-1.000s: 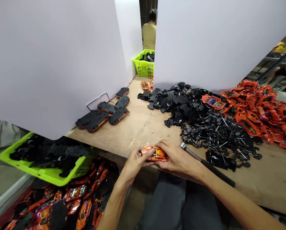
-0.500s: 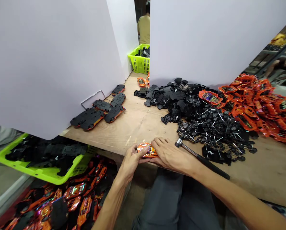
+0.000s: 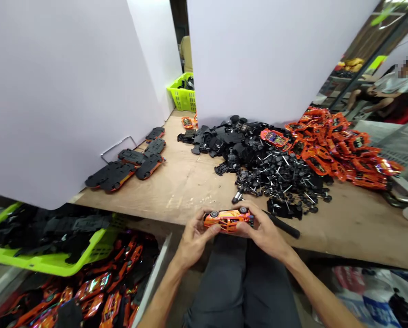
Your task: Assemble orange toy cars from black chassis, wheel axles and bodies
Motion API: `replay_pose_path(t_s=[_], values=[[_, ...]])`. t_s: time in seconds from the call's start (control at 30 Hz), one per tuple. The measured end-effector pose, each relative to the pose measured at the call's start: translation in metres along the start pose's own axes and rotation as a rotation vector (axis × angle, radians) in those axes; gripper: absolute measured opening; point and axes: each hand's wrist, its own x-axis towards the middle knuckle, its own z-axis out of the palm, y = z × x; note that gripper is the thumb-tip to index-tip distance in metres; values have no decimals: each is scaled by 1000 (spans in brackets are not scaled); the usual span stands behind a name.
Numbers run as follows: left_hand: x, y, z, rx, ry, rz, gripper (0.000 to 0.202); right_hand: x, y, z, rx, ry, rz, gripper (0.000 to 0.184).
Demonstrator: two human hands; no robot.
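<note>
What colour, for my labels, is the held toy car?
The toy car is mostly orange, best seen in the head view.

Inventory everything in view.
Table: 1, brown, centre
Panels: at least 2, white, left, back
Wire: 1, silver, by left panel
Car: 1, orange, front centre
Upturned cars: about 6, black/orange, table's left
Axles: many, black/silver, table's right
Chassis: many, black, behind axles
Shells: many, orange, right of chassis
Hammer: 1, black-handled, before axles
Crates: 2, lime, lower left, far back
Other cars: many, orange, lower left
Bag: 1, multicoloured, lower right
People: at least 2, khaki/pale clothes, background
Trousers: 1, grey, lower centre
Left hand: 1, bare, on car
Right hand: 1, bare, on car
</note>
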Motion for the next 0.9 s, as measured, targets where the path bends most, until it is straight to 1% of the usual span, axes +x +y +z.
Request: replay_pose_path(t_s=[0.07,0.17,0.23,0.33,0.4,0.5,0.53,0.6,0.67,0.73,0.8,0.83,0.9], values=[[7,0,12,54,-96,-1,38,-13,8,-9,100,62,88,34],[18,-1,30,198,-211,23,33,-23,19,-19,142,104,135,34],[24,-4,39,301,-230,61,29,-25,24,-25,140,85,148,34],[27,-13,46,396,-192,129,24,-26,29,-30,150,29,169,34],[28,-21,46,443,-189,184,25,-25,30,-30,162,22,175,32],[29,-29,42,531,-209,319,25,-24,31,-26,162,66,168,26],[30,-28,40,572,-233,357,24,-23,30,-25,163,81,165,23],[33,-19,39,690,-320,397,22,-22,30,-23,169,102,154,20],[35,-5,42,882,-414,432,17,-21,30,-22,179,110,138,18],[37,7,50,1111,-482,498,16,-20,31,-23,187,115,126,18],[39,10,59,1299,-490,568,20,-20,34,-24,183,128,129,21],[39,8,64,1363,-469,592,20,-21,35,-23,175,147,138,24],[39,-3,70,1428,-385,628,16,-23,37,-21,157,198,158,29]])
